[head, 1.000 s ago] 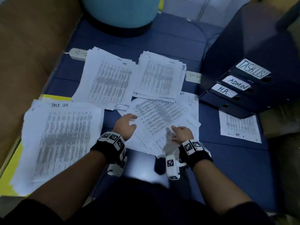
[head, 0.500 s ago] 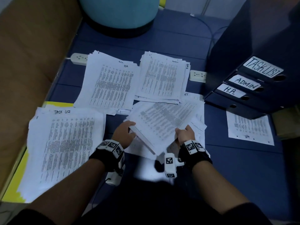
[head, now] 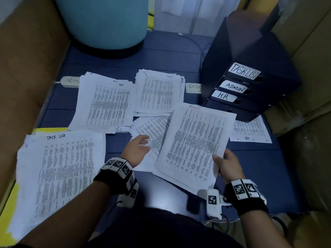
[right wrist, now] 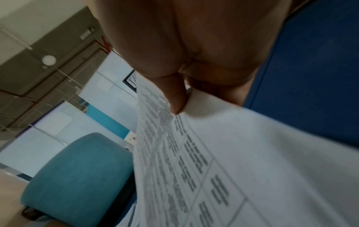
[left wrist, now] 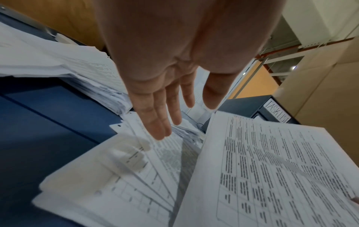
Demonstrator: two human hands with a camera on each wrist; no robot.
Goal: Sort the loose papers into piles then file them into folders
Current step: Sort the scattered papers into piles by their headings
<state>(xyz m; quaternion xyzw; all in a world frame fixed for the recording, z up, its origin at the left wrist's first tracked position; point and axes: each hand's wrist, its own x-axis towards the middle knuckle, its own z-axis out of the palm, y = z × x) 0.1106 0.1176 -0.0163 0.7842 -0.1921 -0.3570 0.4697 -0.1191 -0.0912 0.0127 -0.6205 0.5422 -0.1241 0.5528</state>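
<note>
White printed sheet (head: 195, 145), headed in red, is pinched at its near right edge between the thumb and fingers (right wrist: 175, 98) of my right hand (head: 228, 166) and held raised and tilted over the loose papers (head: 152, 133) spread on the blue surface (head: 250, 167). My left hand (head: 137, 151) hovers just above those loose papers, its fingers (left wrist: 161, 116) straight and slightly spread, holding nothing. To the left lies the pile marked TASK LIST (head: 59, 172), partly over a yellow folder (head: 10, 199). Farther back lie the HR pile (head: 105, 102) and, beside it, another pile (head: 159, 93). At the right stand dark binders (head: 250, 83) labelled TASKLIST, ADMIN and H.R., with a single sheet (head: 250, 129) flat in front of them.
</note>
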